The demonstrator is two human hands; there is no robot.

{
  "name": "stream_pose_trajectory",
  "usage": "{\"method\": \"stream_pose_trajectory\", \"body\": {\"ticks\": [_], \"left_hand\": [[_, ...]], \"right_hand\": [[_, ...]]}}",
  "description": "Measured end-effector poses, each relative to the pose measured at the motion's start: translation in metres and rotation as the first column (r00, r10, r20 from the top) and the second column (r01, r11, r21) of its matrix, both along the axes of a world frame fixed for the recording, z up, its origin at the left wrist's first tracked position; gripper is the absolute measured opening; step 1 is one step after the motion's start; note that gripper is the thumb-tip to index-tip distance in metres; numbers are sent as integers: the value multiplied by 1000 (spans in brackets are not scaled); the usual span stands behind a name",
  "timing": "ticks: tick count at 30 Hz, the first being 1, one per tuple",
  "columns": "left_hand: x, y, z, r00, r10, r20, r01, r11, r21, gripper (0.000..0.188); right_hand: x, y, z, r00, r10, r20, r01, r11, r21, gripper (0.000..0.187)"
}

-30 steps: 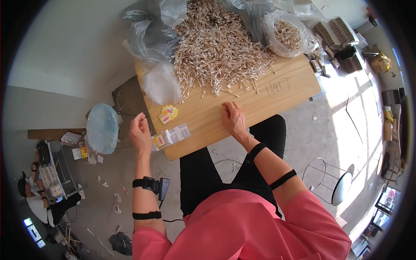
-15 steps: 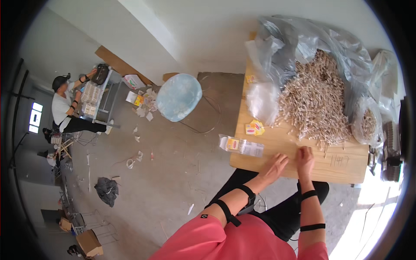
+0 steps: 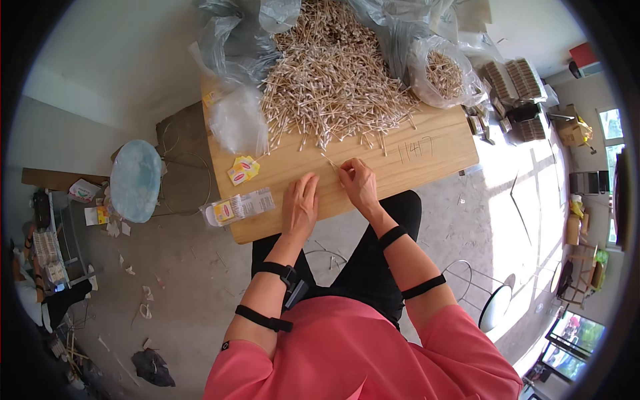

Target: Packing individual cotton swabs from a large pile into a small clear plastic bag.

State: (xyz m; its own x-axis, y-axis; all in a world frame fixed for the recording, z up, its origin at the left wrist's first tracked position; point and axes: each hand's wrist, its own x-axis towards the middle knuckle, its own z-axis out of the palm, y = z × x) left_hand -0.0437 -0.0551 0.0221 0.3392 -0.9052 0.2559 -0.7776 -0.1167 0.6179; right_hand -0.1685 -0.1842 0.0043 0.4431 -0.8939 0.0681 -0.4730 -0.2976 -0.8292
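Note:
A large heap of cotton swabs (image 3: pixel 340 73) spreads over the far part of the wooden table (image 3: pixel 393 175). At the heap's near edge my right hand (image 3: pixel 361 184) is closed in a pinch on a single cotton swab (image 3: pixel 330 161), which points away to the left. My left hand (image 3: pixel 301 205) rests at the table's near edge, its fingers extended and nothing visible in them. Left of it lies a clear plastic packet (image 3: pixel 257 202) with a yellow label and white swabs inside. Small yellow cards (image 3: pixel 243 170) sit just beyond that packet.
Grey plastic sheeting (image 3: pixel 243 50) flanks the heap. A clear bag of swabs (image 3: pixel 443 77) stands at the far right of the table, and a translucent bag (image 3: pixel 238 120) lies at its left. A blue round stool (image 3: pixel 136 181) is on the floor to the left.
My view has swung right, bringing the table toward the middle. My hands have moved apart; the right now pinches a swab near the heap's edge.

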Motion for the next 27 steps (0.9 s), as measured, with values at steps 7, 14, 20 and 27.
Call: {"method": "stream_pose_trajectory", "body": {"ticks": [7,14,20,27], "left_hand": [[-1,-33,-33,918,-238,319,279,956,-89,34],[17,22,-22,986,-63,154,65,998,-13,10],[22,10,-15,985,114,130,-99,988,-115,15],[28,38,-29,998,34,52,-32,999,-40,18]], "right_hand": [[-4,7,-4,990,-143,-13,142,988,-59,9],[23,20,-3,981,171,-92,-182,975,-130,11],[58,-16,2,989,-30,-145,7,987,-161,11],[44,12,-5,964,260,-52,-265,953,-146,8]]}}
